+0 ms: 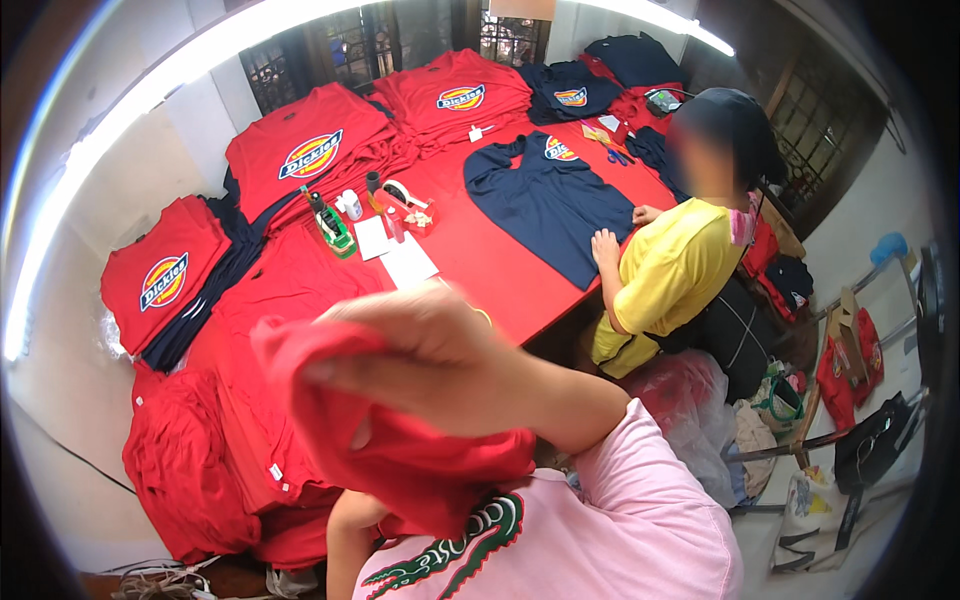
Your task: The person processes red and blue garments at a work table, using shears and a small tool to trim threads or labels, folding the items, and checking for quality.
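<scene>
Close to the camera, my right hand (420,340) is raised with its fingers closed around a bunched part of a red shirt (420,465). The cloth loops over the fingers and hangs down in front of my pink top (590,540); the hand is slightly blurred. My left arm (347,535) is at the bottom, and its hand is hidden behind the red cloth. Beyond them, more red shirts (290,290) lie spread along the left side of the red-covered table (500,285).
Stacked red shirts (320,130) with printed fronts line the back. A co-worker in yellow (670,260) touches a navy shirt (545,205) laid flat. A green-and-black tool (332,230), a tape dispenser (405,200) and white papers (405,262) sit mid-table. A metal rack (840,435) stands right.
</scene>
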`<state>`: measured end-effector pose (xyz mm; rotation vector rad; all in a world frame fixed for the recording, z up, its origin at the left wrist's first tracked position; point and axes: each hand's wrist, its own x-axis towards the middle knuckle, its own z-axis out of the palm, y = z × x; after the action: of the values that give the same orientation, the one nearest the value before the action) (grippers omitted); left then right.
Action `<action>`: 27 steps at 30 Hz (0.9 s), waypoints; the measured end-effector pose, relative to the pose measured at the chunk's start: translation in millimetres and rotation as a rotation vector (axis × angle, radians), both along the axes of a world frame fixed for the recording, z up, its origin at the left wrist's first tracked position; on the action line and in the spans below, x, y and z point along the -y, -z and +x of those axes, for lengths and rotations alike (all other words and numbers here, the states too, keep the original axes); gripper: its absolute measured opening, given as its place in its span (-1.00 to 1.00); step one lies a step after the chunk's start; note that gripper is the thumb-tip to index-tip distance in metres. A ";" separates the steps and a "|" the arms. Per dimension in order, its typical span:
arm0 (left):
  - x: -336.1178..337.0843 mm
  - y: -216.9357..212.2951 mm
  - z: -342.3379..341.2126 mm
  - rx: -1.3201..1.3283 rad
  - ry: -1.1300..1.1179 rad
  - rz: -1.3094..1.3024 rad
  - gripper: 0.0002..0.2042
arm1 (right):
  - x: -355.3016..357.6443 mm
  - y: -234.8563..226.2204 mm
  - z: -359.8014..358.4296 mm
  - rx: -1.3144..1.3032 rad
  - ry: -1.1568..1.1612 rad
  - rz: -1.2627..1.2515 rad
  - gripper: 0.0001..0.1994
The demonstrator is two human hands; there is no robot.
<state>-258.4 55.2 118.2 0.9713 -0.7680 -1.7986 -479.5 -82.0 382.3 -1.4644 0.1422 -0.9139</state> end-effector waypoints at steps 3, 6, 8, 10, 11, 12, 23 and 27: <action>-16.8 -38.8 21.8 -0.010 -0.415 -0.054 -0.30 | 13.6 9.9 -29.7 0.166 0.143 0.091 -0.81; -39.7 -87.0 52.8 -0.093 -0.437 -0.189 -0.22 | 31.0 26.6 -64.9 0.190 0.231 0.131 -0.76; -57.5 -90.5 89.2 0.104 0.023 -0.229 -0.27 | 38.6 36.7 -85.3 0.234 0.336 0.155 -0.75; -59.5 -130.6 96.8 0.534 0.524 0.158 -0.52 | 39.9 27.5 -97.0 0.329 0.370 0.196 -0.75; -62.7 -137.6 90.8 0.703 0.519 0.260 -0.55 | 40.3 22.3 -103.7 0.377 0.387 0.213 -0.75; -66.9 -142.1 85.2 0.871 0.511 0.361 -0.59 | 40.9 18.7 -110.3 0.429 0.367 0.210 -0.75; -40.2 -138.8 249.3 2.300 -0.307 -0.119 -0.75 | 170.4 53.0 -3.4 0.008 0.268 0.078 -0.79; 17.7 -181.1 251.2 2.530 -0.736 0.058 -0.45 | 257.2 61.0 0.4 -0.241 1.033 -1.184 -0.75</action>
<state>-7.2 37.4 299.3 2.7157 -1.1955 0.9401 -479.2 -339.2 321.2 -2.6863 0.6596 -1.8087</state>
